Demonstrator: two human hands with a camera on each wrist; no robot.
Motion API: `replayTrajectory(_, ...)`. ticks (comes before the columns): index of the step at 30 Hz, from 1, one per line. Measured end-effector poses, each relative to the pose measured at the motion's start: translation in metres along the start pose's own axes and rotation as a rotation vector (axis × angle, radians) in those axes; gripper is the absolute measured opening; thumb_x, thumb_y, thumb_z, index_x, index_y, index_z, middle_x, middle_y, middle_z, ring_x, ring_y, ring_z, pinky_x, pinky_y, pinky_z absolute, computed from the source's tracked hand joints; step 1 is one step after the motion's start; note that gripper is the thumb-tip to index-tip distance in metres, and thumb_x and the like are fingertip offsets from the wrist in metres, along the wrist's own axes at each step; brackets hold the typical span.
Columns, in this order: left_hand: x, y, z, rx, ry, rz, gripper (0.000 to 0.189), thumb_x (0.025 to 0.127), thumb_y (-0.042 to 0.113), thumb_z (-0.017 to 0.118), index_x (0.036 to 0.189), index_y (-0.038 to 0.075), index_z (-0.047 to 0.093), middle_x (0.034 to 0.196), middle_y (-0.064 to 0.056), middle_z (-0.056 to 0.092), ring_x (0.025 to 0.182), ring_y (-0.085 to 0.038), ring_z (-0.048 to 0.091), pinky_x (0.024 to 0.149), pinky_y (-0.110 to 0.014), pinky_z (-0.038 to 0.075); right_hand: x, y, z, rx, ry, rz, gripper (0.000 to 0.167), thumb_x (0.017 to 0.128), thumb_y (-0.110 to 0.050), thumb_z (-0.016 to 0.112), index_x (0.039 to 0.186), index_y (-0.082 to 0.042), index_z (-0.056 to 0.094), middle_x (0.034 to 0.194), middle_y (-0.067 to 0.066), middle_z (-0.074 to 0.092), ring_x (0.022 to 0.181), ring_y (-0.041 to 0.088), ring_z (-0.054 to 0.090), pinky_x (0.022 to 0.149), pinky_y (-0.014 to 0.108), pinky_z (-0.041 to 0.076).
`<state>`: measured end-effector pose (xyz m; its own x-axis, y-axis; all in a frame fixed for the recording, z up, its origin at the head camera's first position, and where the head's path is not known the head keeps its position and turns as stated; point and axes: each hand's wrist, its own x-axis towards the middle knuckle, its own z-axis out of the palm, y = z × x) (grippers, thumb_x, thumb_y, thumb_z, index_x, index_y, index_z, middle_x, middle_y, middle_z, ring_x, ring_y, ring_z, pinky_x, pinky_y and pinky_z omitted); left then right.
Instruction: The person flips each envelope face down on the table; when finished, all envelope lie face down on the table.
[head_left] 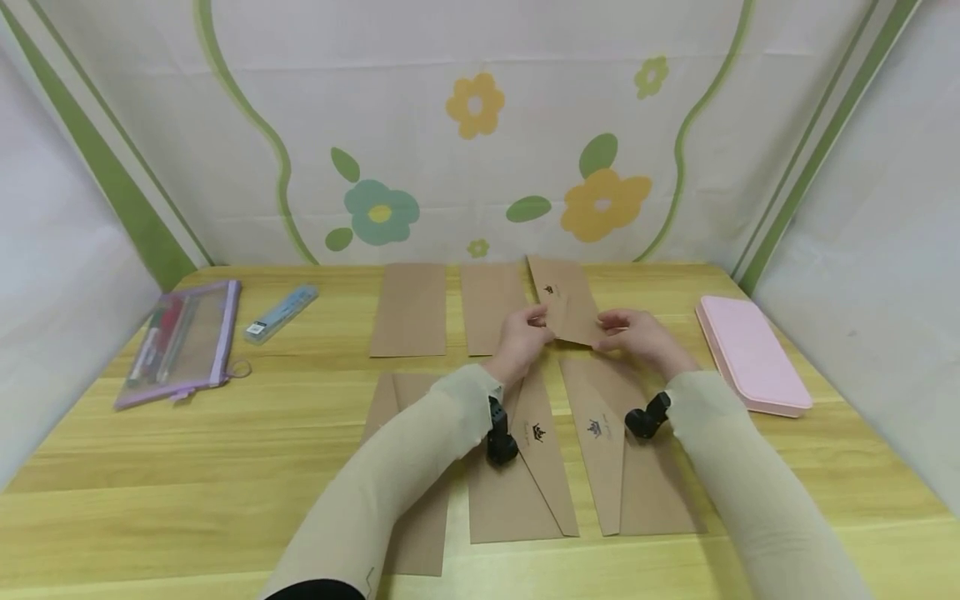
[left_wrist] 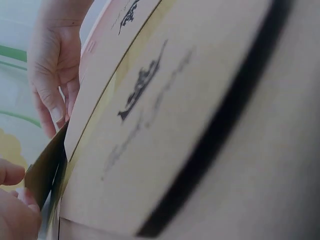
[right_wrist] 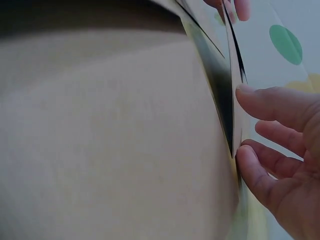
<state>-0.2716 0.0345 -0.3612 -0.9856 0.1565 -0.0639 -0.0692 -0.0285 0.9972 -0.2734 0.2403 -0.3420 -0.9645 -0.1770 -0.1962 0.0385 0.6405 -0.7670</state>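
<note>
At the back right of the table, a brown paper envelope with a small dark crown print is tilted slightly up off the wood. My left hand pinches its near left corner. The near right corner is held by my right hand, whose fingertips touch the paper edge. Beneath my wrists lie a middle front envelope and a right front envelope, both with crown prints and slanted flaps. A left front envelope is partly hidden by my left sleeve.
Two plain brown envelopes lie in the back row, a left one and a middle one. Left are a purple-edged mesh pouch with pens and a small clear-blue case. A pink case sits right. A flowered curtain closes the back.
</note>
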Motion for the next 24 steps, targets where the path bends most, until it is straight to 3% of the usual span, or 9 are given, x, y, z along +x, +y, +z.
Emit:
replayTrajectory(4, 0.001, -0.001, -0.003, -0.034, 0.061, 0.035, 0.053, 0.077, -0.014, 0.056, 0.127, 0.003, 0.055, 0.107, -0.009, 0.055, 0.092, -0.014, 0.047, 0.064, -0.017, 0.042, 0.0, -0.008, 0.006, 0.001, -0.018, -0.001, 0.068, 0.081, -0.015, 0.07, 0.138, 0.003, 0.037, 0.141, 0.022, 0.039, 0.125, 0.036, 0.039, 0.104, 0.047, 0.034)
replayTrajectory(15, -0.005, 0.01, -0.012, -0.204, 0.116, 0.105, 0.051, 0.076, -0.014, 0.053, 0.125, 0.001, 0.054, 0.122, -0.01, 0.056, 0.106, -0.02, 0.053, 0.077, -0.021, 0.047, 0.008, -0.017, 0.023, 0.069, -0.044, -0.023, 0.066, 0.08, -0.014, 0.071, 0.136, 0.002, 0.041, 0.136, 0.023, 0.043, 0.121, 0.034, 0.043, 0.104, 0.046, 0.034)
replayTrajectory(24, -0.007, 0.019, -0.011, -0.246, 0.14, 0.133, 0.044, 0.079, -0.009, 0.059, 0.122, 0.002, 0.057, 0.12, -0.01, 0.058, 0.109, -0.023, 0.055, 0.086, -0.026, 0.049, 0.009, -0.023, 0.036, 0.137, -0.039, -0.029, 0.062, 0.08, -0.014, 0.07, 0.134, 0.0, 0.043, 0.132, 0.022, 0.047, 0.118, 0.032, 0.047, 0.101, 0.044, 0.037)
